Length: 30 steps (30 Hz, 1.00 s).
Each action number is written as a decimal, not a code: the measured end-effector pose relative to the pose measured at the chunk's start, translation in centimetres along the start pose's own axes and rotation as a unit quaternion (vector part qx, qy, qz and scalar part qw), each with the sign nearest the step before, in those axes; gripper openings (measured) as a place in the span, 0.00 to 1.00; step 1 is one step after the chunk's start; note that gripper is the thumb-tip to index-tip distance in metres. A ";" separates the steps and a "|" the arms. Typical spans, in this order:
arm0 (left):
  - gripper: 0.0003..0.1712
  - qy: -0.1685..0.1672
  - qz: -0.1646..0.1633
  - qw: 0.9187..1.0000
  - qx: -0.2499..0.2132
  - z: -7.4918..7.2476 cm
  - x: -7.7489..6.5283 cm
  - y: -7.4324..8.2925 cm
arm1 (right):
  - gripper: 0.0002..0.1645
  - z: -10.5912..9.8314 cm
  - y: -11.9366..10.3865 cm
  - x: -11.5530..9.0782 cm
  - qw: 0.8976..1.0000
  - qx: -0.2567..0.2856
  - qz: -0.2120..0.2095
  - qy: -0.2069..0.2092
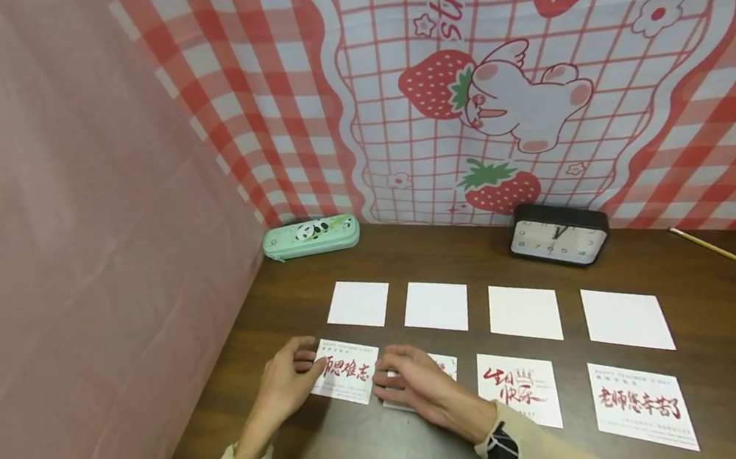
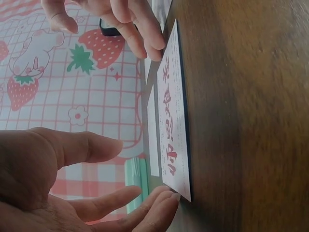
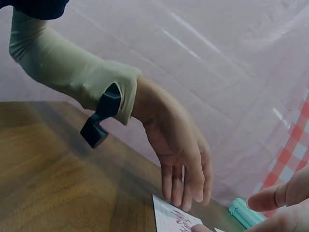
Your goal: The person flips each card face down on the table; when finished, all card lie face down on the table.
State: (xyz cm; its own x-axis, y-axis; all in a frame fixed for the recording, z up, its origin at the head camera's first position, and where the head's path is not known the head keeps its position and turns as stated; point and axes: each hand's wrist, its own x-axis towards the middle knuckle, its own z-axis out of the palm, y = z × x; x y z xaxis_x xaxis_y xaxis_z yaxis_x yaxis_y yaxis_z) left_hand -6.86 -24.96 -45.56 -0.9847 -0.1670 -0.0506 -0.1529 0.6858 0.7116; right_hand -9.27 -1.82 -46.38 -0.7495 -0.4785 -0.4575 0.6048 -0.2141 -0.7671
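A white card with red lettering (image 1: pixel 345 371) lies on the dark wooden table in the front row, at its left end. My left hand (image 1: pixel 286 384) is at the card's left edge, thumb and fingers spread apart; in the left wrist view its fingertips (image 2: pixel 166 205) are right at the card's near end. My right hand (image 1: pixel 423 385) is at the card's right edge, fingers loosely bent, and partly hides a second printed card (image 1: pixel 447 364). Neither hand grips a card. The right wrist view shows the left hand (image 3: pixel 181 145) with fingers pointing down at the card (image 3: pixel 169 217).
Two more printed cards, one with a cake drawing (image 1: pixel 519 391) and one with lettering (image 1: pixel 642 404), continue the front row. Blank white cards (image 1: pixel 358 304) form a row behind. Farther back are a mint panda pencil case (image 1: pixel 312 236), a black clock (image 1: pixel 558 235) and a thin yellow stick (image 1: pixel 733 257).
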 end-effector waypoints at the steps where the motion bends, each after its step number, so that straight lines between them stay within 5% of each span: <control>1: 0.22 0.002 0.002 1.000 -0.003 0.0 0.0 0.0 | 0.44 0.1 0.0 0.0 1.000 0.003 -0.001 0.003; 30: 0.22 0.029 0.020 0.999 0.008 0.9 -0.8 0.0 | 0.43 1.2 0.8 -0.4 0.999 0.023 -0.016 0.034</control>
State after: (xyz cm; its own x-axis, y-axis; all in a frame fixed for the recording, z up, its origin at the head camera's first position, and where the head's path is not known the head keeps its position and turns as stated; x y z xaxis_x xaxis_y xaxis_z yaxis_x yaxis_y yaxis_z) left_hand -6.16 -24.19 -46.16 -0.9834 -0.1802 0.0190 -0.1155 0.7042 0.7006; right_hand -8.16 -2.77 -46.24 -0.7848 -0.4119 -0.4630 0.5899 -0.2677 -0.7618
